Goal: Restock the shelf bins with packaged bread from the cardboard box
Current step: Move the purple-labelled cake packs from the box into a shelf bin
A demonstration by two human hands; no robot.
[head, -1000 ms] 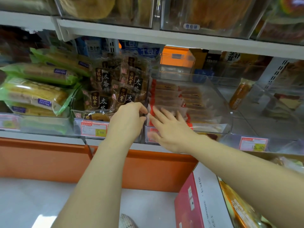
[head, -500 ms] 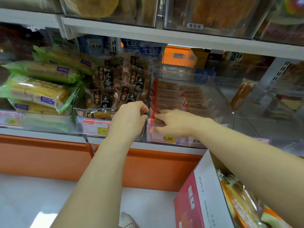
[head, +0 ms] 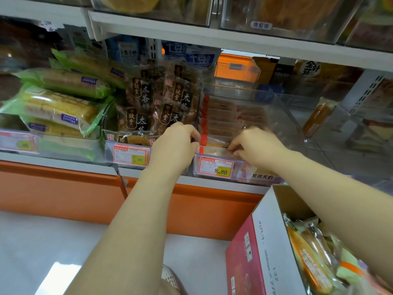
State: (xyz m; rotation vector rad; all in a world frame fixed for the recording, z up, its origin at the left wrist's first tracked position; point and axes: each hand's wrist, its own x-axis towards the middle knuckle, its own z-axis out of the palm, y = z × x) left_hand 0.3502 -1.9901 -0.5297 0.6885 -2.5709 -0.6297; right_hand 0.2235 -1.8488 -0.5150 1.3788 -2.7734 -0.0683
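Note:
My left hand [head: 176, 143] grips the front corner of a clear shelf bin [head: 282, 116], where it meets the neighbouring bin. That bin holds a row of red-edged bread packs [head: 221, 120]. Curled fingers of my right hand [head: 257, 145] reach into the bin's front and pinch the nearest pack. At the bottom right stands the open cardboard box [head: 265, 226], white and pink on the outside, with several orange and green packaged breads [head: 314, 252] inside. My right forearm passes over the box.
Left of the hands, a bin holds dark brown packs [head: 148, 99] and another holds green-wrapped loaves [head: 57, 107]. Price labels [head: 215, 168] hang on the bin fronts. An upper shelf [head: 212, 37] overhangs. Clear bins at the right hold little. Below are an orange panel and pale floor.
My right hand has slid right along the bin front and its fingers have curled from flat onto the front pack. My left hand has stayed at the bin corner.

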